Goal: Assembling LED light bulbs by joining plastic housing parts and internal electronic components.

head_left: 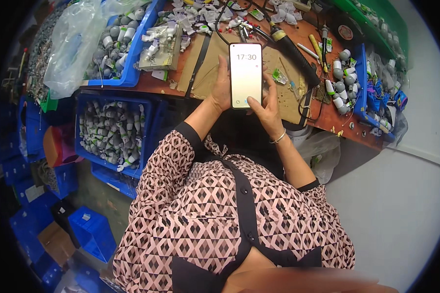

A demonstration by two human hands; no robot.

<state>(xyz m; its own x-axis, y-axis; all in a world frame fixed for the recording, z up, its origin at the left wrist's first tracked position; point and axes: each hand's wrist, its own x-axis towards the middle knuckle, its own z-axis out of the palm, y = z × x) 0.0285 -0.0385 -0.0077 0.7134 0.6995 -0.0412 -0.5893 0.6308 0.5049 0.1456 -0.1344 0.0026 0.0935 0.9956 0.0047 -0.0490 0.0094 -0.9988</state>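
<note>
Upright over the near edge of the workbench is a smartphone [246, 80] with a lit, pale yellow screen. My left hand [222, 85] grips it along its left side, the thumb up against the edge. On the other side my right hand [269, 103] holds the lower right of the phone, and its thumb lies on the bottom of the screen. The fingers behind the phone are hidden. Under and around the phone lies a brown cardboard sheet [208, 73] on the bench.
A blue crate [132, 73] of grey-and-white bulb-like parts stands on the bench at left; another blue crate [149, 141] sits lower. At right are a blue bin [361, 83] and a green bin [401, 29]. A black-handled tool [296, 56] and small white parts [181, 24] litter the bench.
</note>
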